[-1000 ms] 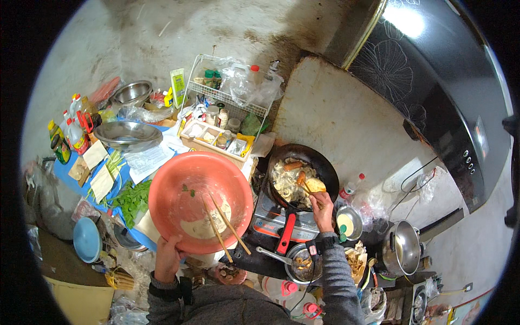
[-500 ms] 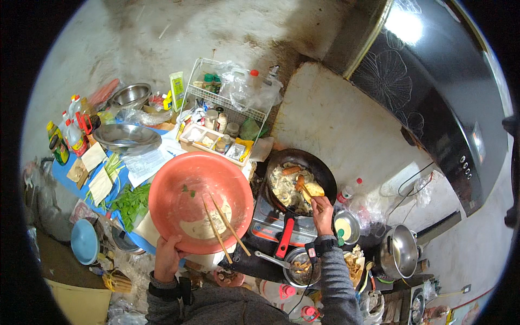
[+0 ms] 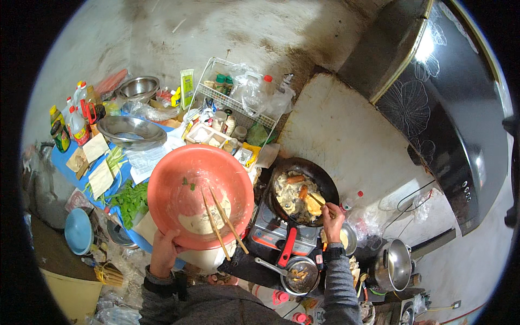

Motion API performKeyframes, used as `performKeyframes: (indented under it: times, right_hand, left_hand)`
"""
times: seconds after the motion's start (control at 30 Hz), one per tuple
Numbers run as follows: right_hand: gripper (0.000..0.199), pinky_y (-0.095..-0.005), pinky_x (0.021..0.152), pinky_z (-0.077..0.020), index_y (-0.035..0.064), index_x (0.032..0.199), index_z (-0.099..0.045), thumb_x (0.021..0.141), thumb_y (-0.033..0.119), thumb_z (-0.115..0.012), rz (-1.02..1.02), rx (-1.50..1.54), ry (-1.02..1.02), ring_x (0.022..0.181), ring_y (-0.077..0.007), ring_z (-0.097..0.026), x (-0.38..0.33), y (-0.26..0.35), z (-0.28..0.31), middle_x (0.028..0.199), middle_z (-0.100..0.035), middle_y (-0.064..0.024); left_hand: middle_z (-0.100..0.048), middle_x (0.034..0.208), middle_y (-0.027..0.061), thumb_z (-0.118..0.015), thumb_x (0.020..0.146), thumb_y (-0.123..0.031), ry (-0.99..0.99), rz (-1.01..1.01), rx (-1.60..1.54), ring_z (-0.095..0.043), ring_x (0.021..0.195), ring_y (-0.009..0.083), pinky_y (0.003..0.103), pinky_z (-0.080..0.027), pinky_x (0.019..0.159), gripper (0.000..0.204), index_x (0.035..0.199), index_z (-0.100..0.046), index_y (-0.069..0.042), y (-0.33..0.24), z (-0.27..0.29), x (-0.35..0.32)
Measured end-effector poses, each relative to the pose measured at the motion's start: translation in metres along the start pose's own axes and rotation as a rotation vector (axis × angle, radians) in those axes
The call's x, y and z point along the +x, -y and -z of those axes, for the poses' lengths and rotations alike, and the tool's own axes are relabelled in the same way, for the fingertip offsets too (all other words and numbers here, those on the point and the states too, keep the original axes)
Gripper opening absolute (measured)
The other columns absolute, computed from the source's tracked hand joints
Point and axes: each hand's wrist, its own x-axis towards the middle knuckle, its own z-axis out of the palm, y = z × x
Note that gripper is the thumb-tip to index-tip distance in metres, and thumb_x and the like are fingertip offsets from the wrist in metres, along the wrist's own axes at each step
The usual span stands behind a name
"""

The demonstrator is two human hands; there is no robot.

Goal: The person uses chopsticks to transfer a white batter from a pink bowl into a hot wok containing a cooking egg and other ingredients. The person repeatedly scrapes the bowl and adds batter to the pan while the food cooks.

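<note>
Left fingers (image 3: 170,235) clamp a basin (image 3: 167,169) of batter (image 3: 196,223), right fingers (image 3: 332,210) a utensil (image 3: 317,200) over the wok's (image 3: 324,180) food (image 3: 296,190).

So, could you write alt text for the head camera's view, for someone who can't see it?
A person's left hand holds a pink basin with two chopsticks in it, while the right hand holds a slim utensil over food in a black pan. Leafy greens lie on a blue surface at left.

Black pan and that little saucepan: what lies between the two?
The head view shows the stove's front there, with the pan's own red handle stretching across it toward the saucepan.
</note>
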Motion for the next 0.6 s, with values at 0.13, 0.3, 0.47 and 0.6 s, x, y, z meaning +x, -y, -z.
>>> performKeyframes:
  times: [0.13, 0.3, 0.47, 0.6]
  right_hand:
    - [0.019, -0.0285, 0.07, -0.0538, -0.0094, 0.095, -0.063, 0.088, 0.008, -0.064, -0.025, 0.235, 0.062, 0.081, -0.0184, -0.067, 0.022, 0.014, -0.016, 0.087, -0.068, -0.0156]
    - [0.025, -0.0294, 0.068, -0.057, -0.0096, 0.099, -0.063, 0.089, 0.014, -0.065, -0.055, 0.15, 0.08, 0.077, -0.0189, -0.068, 0.051, 0.015, -0.046, 0.086, -0.068, -0.0129]
    - [0.026, -0.0282, 0.063, -0.056, -0.0105, 0.099, -0.064, 0.088, 0.013, -0.066, -0.096, 0.19, 0.06, 0.073, -0.0169, -0.067, 0.075, 0.004, -0.071, 0.086, -0.068, -0.0142]
    - [0.024, -0.0284, 0.063, -0.0556, -0.0108, 0.098, -0.065, 0.089, 0.012, -0.064, -0.052, 0.269, 0.047, 0.073, -0.0179, -0.067, 0.089, 0.004, -0.081, 0.086, -0.068, -0.0145]
  left_hand:
    - [-0.062, 0.099, 0.0119, -0.048, 0.088, -0.01, 0.004, 0.002, -0.005, -0.068, 0.079, 0.0222, 0.036, -0.061, 0.064, 0.032, 0.119, -0.044, 0.0, -0.004, 0.003, 0.012]
    - [-0.062, 0.099, 0.0102, -0.05, 0.088, -0.009, 0.003, -0.014, -0.045, -0.067, 0.081, 0.0217, 0.036, -0.061, 0.064, 0.033, 0.119, -0.046, -0.002, -0.009, 0.01, 0.028]
    - [-0.061, 0.094, 0.0083, -0.051, 0.088, -0.01, -0.009, -0.001, -0.061, -0.065, 0.078, 0.0178, 0.032, -0.058, 0.06, 0.027, 0.114, -0.048, -0.002, -0.017, 0.007, 0.049]
    - [-0.061, 0.095, 0.0078, -0.051, 0.087, -0.009, -0.026, -0.014, -0.038, -0.065, 0.077, 0.0172, 0.032, -0.058, 0.06, 0.026, 0.112, -0.05, -0.001, -0.022, 0.003, 0.06]
